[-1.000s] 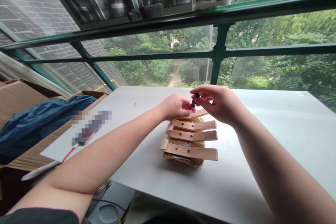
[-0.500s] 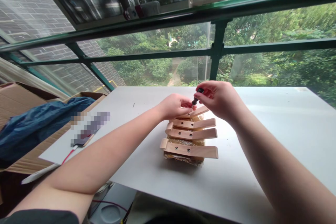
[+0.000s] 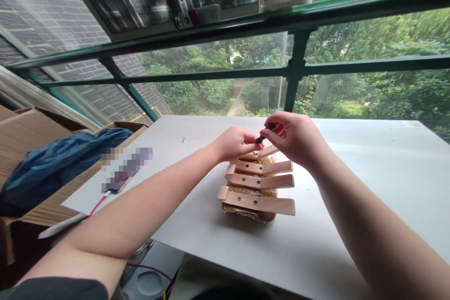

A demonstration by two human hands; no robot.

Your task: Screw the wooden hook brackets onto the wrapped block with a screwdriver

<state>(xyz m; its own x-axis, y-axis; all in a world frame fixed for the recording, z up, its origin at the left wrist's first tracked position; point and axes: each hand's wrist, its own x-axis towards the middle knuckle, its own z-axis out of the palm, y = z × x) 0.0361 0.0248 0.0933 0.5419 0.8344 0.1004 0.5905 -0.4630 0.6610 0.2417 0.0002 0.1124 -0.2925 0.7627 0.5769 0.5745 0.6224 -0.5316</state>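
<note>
My right hand [image 3: 286, 133] grips a small black-handled screwdriver [image 3: 269, 126], tilted with its lower end toward the left. Around that lower end, the fingertips of my left hand [image 3: 239, 143] are pinched together; the exact contact is partly hidden. Beneath them lies the farthest wooden hook [image 3: 269, 151], with a thin metal piece, shaft or screw, standing at its surface. Nearer to me, more pale wooden hooks [image 3: 260, 203] lie crosswise in a row, each with two screws in it. They rest on a block wrapped in shiny brown tape or film [image 3: 246, 215].
A white table [image 3: 333, 225] carries the block. Toward its left lie a small screw [image 3: 183, 139] and a partly blurred phone [image 3: 121, 183] with a red cable. Left of the table is a cardboard box [image 3: 38, 133] holding blue cloth [image 3: 70, 159]. A green railing [image 3: 211, 37] runs behind.
The whole view has shifted slightly to the right. My right hand has turned a little with the screwdriver, which now leans more; my left hand keeps its place by the lower end.
</note>
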